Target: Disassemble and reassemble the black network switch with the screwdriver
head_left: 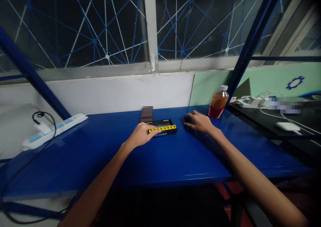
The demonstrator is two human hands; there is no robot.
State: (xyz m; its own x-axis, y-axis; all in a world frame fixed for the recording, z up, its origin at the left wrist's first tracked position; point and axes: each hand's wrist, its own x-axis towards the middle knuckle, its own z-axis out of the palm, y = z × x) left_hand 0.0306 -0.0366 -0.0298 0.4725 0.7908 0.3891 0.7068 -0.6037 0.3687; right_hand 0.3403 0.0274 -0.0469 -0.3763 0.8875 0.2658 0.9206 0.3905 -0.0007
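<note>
In the head view, just above the middle of the frame, our left hand (140,135) rests on the blue table (100,153), its fingers laid flat and close together on the left end of a black switch (163,127) with a yellow strip of ports along its near edge. Just right of the switch, our right hand (200,122) lies palm down, fingers loosely curved over a small dark thing (187,118) that we cannot make out. A bottle (218,103) of amber drink stands just beyond that hand. Behind the switch leans a small dark card (146,114). At the left edge lies a white power strip (54,130) with a black cable (37,115) plugged in.
</note>
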